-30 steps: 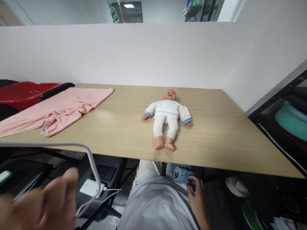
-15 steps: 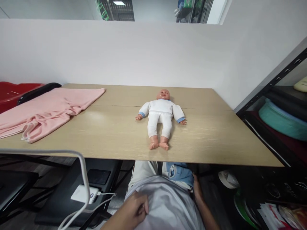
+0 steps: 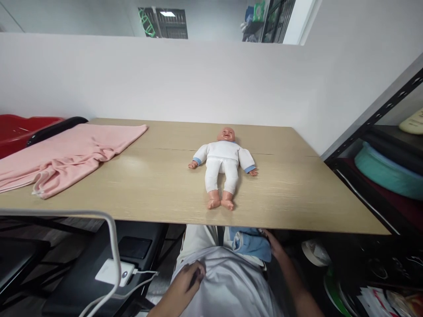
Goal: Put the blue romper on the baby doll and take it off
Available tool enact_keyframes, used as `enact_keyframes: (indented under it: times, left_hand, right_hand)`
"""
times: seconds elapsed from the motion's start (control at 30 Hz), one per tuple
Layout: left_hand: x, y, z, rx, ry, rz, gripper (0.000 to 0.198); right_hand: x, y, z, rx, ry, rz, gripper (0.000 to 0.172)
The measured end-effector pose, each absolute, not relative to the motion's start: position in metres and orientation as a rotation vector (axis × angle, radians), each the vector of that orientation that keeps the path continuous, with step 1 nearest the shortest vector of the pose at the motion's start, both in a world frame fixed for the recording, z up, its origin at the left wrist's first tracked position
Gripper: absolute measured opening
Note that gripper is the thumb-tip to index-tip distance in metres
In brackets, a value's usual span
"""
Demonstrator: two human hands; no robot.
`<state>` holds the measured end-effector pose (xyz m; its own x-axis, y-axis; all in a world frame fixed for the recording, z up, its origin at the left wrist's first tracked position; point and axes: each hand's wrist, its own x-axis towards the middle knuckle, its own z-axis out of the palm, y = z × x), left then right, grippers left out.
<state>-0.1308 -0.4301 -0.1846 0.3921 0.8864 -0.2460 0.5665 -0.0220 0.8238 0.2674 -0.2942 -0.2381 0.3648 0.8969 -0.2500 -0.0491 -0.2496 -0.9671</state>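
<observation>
My left hand [image 3: 187, 281] rests against my grey shirt [image 3: 228, 281] with its fingers loosely curled in, and nothing shows in it. Down at my lap, just below the table edge, my right hand [image 3: 275, 245] lies along the right side of a bunched blue cloth [image 3: 253, 246]. Its fingertips are mostly hidden by the cloth and the table, so I cannot tell whether they grip it. A baby doll [image 3: 224, 165] in a white outfit with blue cuffs lies face up on the table [image 3: 158, 193], arms spread and bare feet toward me. Neither hand touches the doll.
A pink cloth [image 3: 82, 145] covers the table's left end, beside a red tub [image 3: 23, 132]. A white cable [image 3: 114, 237] arches at the lower left, over a black chair [image 3: 79, 281] holding a white power bank [image 3: 114, 272] and a phone [image 3: 134, 247]. Shelves [image 3: 366, 189] stand at the right.
My right hand has shifted up along the blue cloth, its fingers now at the cloth's upper right. My left hand has moved only slightly. The view has tilted up a little; the doll has not moved.
</observation>
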Motion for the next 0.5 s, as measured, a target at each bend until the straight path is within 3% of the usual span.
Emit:
enact_keyframes:
  times: [0.17,0.33,0.5]
  left_hand:
    - [-0.129,-0.429,-0.171,1.791,1.250,0.434,0.030]
    - [-0.111,-0.415,-0.140,2.011,1.086,0.563,0.032]
    - [-0.091,-0.384,-0.091,2.245,0.936,0.845,0.058]
  right_hand:
    - [0.259,-0.311,-0.208,-1.605,-0.999,1.062,0.050]
    - [0.221,-0.359,-0.133,-1.421,-1.566,1.089,0.015]
    - [0.193,-0.375,-0.043,-0.969,-2.170,0.642,0.029]
